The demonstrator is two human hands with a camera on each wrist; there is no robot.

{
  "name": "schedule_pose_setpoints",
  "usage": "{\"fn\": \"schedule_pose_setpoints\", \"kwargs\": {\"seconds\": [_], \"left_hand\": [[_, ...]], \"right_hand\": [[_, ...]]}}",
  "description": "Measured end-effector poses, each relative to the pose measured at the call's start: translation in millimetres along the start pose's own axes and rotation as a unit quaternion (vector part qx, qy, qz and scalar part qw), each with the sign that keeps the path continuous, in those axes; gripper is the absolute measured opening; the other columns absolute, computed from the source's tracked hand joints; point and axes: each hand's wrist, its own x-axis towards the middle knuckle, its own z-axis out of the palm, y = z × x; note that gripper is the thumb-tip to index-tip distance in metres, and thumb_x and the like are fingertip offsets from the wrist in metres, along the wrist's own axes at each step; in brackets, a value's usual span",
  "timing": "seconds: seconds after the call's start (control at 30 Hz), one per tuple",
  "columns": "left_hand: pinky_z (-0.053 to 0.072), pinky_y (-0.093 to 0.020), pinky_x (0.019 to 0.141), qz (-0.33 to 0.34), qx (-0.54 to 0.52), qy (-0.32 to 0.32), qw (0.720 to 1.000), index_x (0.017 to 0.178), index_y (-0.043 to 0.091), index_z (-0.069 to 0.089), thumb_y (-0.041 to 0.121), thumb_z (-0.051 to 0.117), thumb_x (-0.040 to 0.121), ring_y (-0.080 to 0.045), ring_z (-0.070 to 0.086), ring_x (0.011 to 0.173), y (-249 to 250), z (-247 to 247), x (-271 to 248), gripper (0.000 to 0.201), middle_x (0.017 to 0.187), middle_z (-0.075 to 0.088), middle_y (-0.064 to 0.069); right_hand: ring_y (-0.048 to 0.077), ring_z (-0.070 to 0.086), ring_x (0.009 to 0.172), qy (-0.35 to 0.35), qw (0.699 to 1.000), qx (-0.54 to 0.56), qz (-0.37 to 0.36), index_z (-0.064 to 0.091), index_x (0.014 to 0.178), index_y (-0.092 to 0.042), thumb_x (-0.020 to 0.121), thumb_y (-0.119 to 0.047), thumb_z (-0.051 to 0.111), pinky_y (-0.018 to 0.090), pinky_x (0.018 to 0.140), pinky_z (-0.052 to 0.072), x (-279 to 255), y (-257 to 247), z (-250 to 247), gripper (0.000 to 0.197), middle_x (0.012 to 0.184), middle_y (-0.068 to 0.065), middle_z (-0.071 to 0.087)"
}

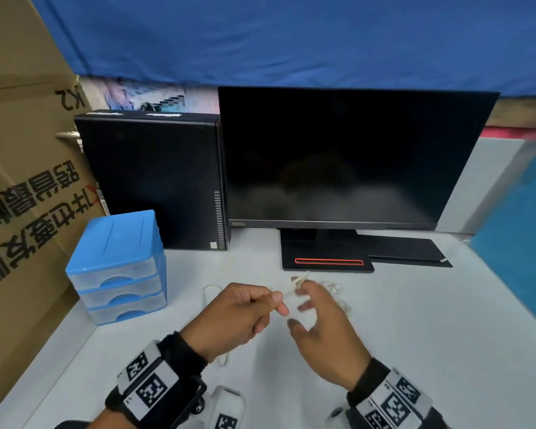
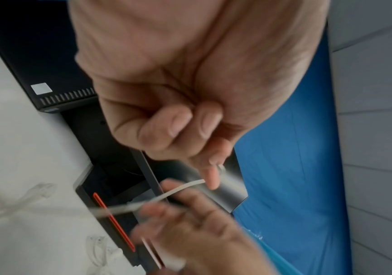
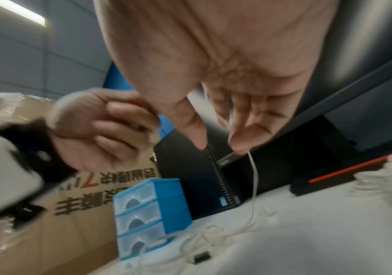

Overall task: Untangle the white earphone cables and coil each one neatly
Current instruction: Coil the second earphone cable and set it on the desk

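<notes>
My left hand [image 1: 280, 305] pinches a thin white earphone cable [image 1: 297, 281] between thumb and forefinger above the white table [image 1: 415, 335]; the pinch shows in the left wrist view [image 2: 211, 178]. From there the cable [image 2: 180, 188] runs over the fingers of my right hand [image 1: 300, 308], which are spread and relaxed. In the right wrist view the cable [image 3: 253, 176] hangs from a fingertip [image 3: 239, 147] down to a loose tangle [image 3: 204, 236] on the table. More white earphones [image 1: 333, 287] lie just beyond my right hand. A cable loop [image 1: 209, 292] lies left of my left hand.
A blue three-drawer box [image 1: 118, 267] stands at the left, with a black computer tower [image 1: 155, 181] behind it. A dark monitor [image 1: 347, 156] on its stand base [image 1: 325, 258] fills the back. A cardboard box [image 1: 22, 181] walls the left side.
</notes>
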Motion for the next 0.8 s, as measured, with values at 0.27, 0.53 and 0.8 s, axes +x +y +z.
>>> {"fn": "schedule_pose_setpoints", "kwargs": {"seconds": [0.27, 0.53, 0.8], "left_hand": [[0.028, -0.017, 0.047, -0.031, 0.002, -0.033, 0.999, 0.092, 0.008, 0.071, 0.023, 0.047, 0.102, -0.008, 0.032, 0.047, -0.7, 7.5, -2.3, 0.031, 0.061, 0.044, 0.002], [0.034, -0.022, 0.046, -0.045, -0.039, 0.02, 0.998, 0.067, 0.01, 0.069, 0.03, 0.057, 0.096, -0.016, 0.042, 0.043, 1.2, 1.6, -4.6, 0.037, 0.054, 0.054, -0.004], [0.038, -0.023, 0.055, -0.033, -0.065, -0.03, 0.997, 0.089, -0.001, 0.071, 0.025, 0.046, 0.102, -0.014, 0.046, 0.051, -8.3, 9.5, -2.0, 0.039, 0.062, 0.055, -0.003]], "right_hand": [[-0.002, 0.01, 0.147, 0.065, 0.985, -0.05, -0.152, 0.003, 0.15, -0.049, 0.086, -0.019, 0.061, 0.018, 0.115, 0.018, -22.1, -7.1, -6.7, 0.091, 0.161, -0.022, 0.008], [0.003, 0.049, 0.126, 0.016, 0.988, 0.111, -0.103, 0.055, 0.125, -0.042, 0.088, -0.018, 0.068, 0.019, 0.105, 0.037, -10.1, 6.2, -0.5, 0.046, 0.127, -0.018, 0.058], [0.018, 0.071, 0.08, 0.018, 0.973, 0.212, -0.09, 0.077, 0.092, -0.023, 0.092, -0.013, 0.065, 0.034, 0.087, 0.055, -6.8, 2.0, 3.0, 0.016, 0.081, -0.001, 0.075]]}}
